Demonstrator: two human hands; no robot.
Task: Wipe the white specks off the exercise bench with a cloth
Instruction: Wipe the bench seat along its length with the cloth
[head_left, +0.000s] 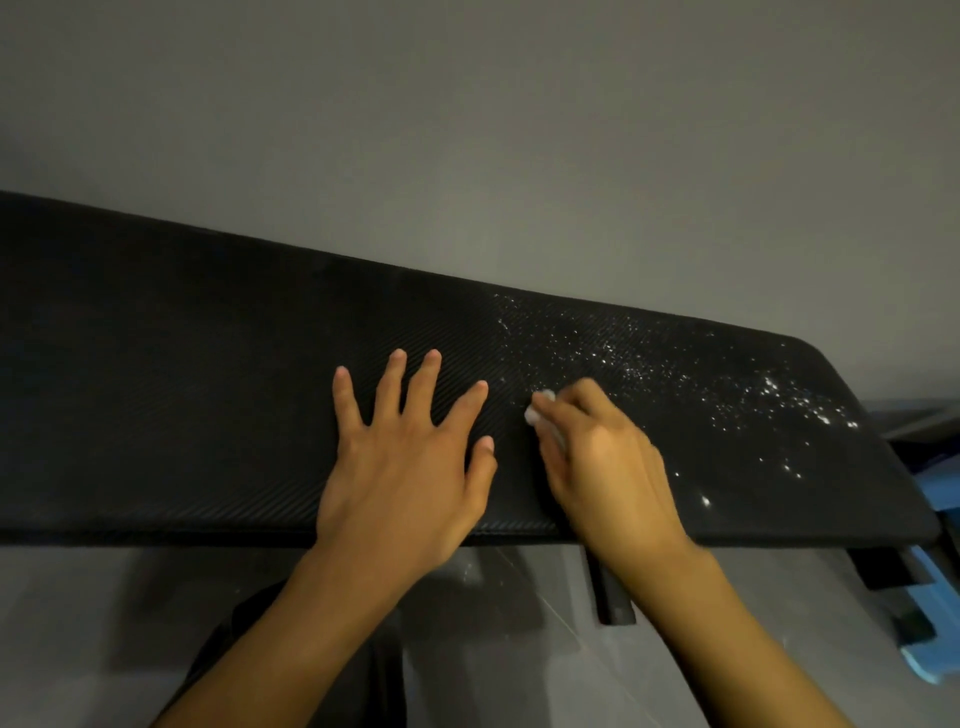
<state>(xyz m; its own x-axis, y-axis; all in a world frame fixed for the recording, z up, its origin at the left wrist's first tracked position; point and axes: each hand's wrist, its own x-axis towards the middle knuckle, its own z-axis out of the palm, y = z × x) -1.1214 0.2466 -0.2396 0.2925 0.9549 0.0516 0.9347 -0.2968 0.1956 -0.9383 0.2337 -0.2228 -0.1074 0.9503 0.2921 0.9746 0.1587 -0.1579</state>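
Black padded bench (208, 364) runs across the view, tilted, its far edge against a plain grey wall (467, 104); surface shows a fine diagonal weave. Left hand (400, 467) lies flat on the pad near the middle, fingers spread wide, palm down, gripping nothing. Right hand (597, 462) sits just beside it to the right, fingers curled and closed on a small white cloth (537, 410) — only a crumpled bit shows past the fingertips, pressed to the pad; the rest is hidden under the hand, which is slightly blurred. White specks (769, 395) scatter over the right part of the bench, thin near the cloth, denser and brighter toward the rounded right end, with a few stray ones lower near the front edge. Pad to the left of the hands looks dark and free of specks. Below the front edge, grey tiled floor (78, 623) carries a faint dusting of white under the left wrist, and a dark bench leg (615, 597) drops beside the right forearm. A blue object (935, 623) sits on the floor at far right — kind unclear. No containers in view.
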